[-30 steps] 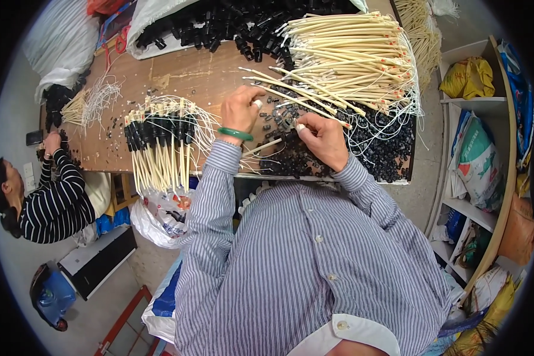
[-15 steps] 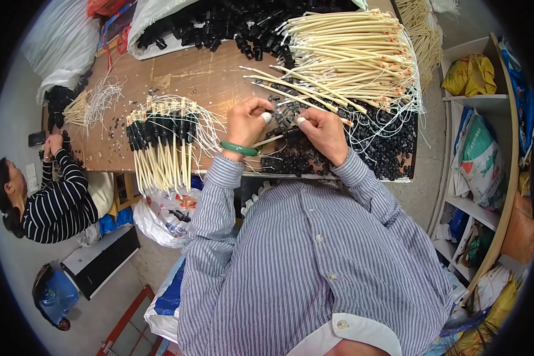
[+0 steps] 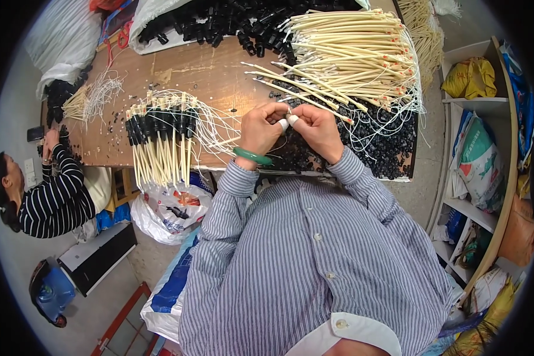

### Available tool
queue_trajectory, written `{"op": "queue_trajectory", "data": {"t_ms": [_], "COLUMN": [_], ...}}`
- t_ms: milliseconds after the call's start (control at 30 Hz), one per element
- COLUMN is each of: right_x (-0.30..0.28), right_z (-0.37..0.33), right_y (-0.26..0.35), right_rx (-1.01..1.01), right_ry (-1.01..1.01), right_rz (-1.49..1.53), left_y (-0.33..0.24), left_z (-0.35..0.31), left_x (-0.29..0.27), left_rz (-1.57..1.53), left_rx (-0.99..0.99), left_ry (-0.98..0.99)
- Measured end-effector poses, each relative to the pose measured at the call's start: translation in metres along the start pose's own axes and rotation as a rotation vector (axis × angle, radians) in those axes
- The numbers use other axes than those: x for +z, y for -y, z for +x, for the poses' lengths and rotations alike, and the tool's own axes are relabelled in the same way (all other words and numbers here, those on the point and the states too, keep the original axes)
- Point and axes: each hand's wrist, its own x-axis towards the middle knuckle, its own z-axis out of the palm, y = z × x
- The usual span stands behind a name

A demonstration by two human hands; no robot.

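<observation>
My left hand (image 3: pixel 261 129) and my right hand (image 3: pixel 318 129) meet fingertip to fingertip over the near edge of the table. Both are closed in a pinch, and white covers sit on the thumbs. Between the fingertips is something small and pale that I cannot make out. A cream tube (image 3: pixel 224 143) shows just left of my left wrist; whether that hand holds it is hidden. Small black pieces (image 3: pixel 385 155) lie heaped under and beside my right hand. Behind the hands, several loose cream tubes (image 3: pixel 305 92) with white tips lie slanted.
A bundle of cream tubes with black fittings (image 3: pixel 160 124) and white strings overhangs the front edge on the left. A large stack of cream tubes (image 3: pixel 353 53) is at the back right. Black fittings (image 3: pixel 219 24) spill from a white sack. A person in stripes (image 3: pixel 56 199) works at far left.
My left hand has moved right and my right hand slightly left, so their fingertips now meet. The cream tube and black fitting seen between them before no longer show there.
</observation>
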Motion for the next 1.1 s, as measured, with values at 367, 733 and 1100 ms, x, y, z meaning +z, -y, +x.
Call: {"op": "queue_trajectory", "data": {"t_ms": [367,733,1100], "right_x": [0.000,0.006,-0.009], "right_z": [0.000,0.003,0.006], "right_y": [0.000,-0.010,0.004], "right_rx": [-0.131,-0.136,0.131], "right_ry": [0.002,-0.024,0.136], "right_rz": [-0.162,-0.093,0.445], "left_y": [0.012,0.009,0.008], "left_z": [-0.002,0.006,0.002], "left_x": [-0.009,-0.008,-0.014], "left_rz": [0.007,0.182,0.218], "left_rx": [0.075,0.428,0.156], "left_ry": [-0.045,-0.162,-0.091]}}
